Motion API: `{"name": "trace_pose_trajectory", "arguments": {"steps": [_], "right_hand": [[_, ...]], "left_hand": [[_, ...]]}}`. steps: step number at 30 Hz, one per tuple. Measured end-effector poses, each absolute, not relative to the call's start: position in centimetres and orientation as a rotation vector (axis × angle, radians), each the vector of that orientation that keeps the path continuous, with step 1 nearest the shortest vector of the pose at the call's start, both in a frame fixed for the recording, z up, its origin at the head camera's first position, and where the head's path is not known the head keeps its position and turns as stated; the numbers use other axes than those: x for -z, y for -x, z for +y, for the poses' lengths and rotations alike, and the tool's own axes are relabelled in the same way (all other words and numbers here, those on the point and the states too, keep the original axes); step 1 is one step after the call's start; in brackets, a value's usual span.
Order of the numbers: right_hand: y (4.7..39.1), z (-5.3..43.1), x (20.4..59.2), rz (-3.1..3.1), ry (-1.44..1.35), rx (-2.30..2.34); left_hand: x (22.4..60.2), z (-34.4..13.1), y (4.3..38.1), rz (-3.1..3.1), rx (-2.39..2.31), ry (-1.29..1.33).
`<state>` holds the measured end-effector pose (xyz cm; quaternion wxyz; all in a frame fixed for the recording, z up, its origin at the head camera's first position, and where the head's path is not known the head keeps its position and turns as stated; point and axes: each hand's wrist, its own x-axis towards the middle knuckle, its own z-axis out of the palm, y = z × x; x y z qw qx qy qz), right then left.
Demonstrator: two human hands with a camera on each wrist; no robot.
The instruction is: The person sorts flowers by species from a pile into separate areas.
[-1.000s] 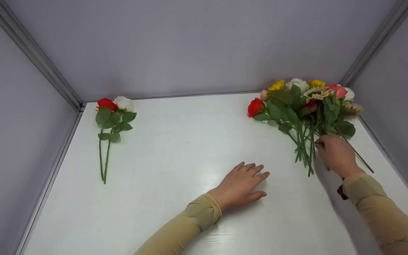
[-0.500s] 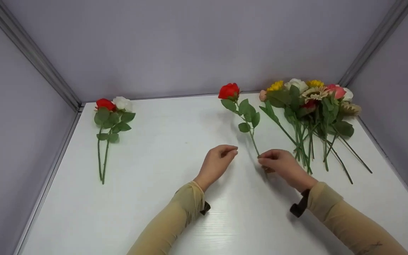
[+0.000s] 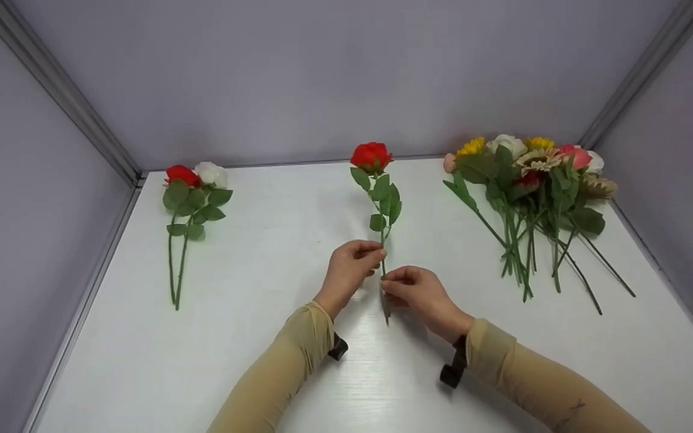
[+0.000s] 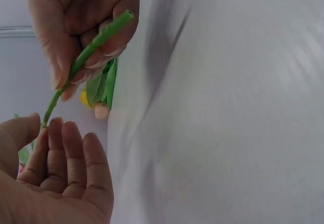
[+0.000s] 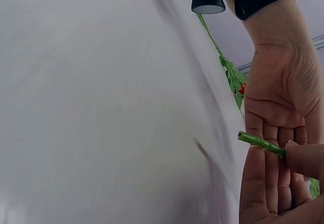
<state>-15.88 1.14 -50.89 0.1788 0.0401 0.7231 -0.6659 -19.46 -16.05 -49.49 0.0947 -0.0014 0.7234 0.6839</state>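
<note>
A single red rose stands up above the middle of the table, bloom away from me and leaves along its upper stem. My right hand pinches the lower stem between thumb and fingers. Just above that grip, my left hand has its thumb and forefinger closed on the same stem. The cut end of the green stem sticks out past the right hand in the left wrist view. In the right wrist view the stem end shows beside the right thumb, with the left hand beyond.
On the left of the white table lie a red rose and a white rose, side by side. A pile of mixed flowers with crossing stems lies at the right. Grey walls enclose the back and sides.
My right hand has drawn the red rose out of the right-hand pile and brought it left to the middle. My left hand has moved from lying spread to gripping the stem.
</note>
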Motion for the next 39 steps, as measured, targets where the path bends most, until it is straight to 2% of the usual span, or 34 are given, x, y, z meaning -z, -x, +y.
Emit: {"name": "trace_pose_trajectory", "arguments": {"steps": [21,26,31,39], "right_hand": [[14.9,-0.1,51.7,2.026,-0.041,1.846],[14.9,-0.6,51.7,2.050,0.058,1.822],[14.8,-1.0,51.0,2.239,0.356,1.646],[14.8,-1.1,50.1,2.617,0.763,1.193]], "left_hand": [[49.7,-16.8,19.4,2.091,-2.064,0.066],[49.7,-18.3,19.7,2.137,-2.028,0.067],[49.2,-23.0,20.6,2.314,-1.917,0.123],[47.5,-35.6,21.4,2.813,-1.446,0.258]]}}
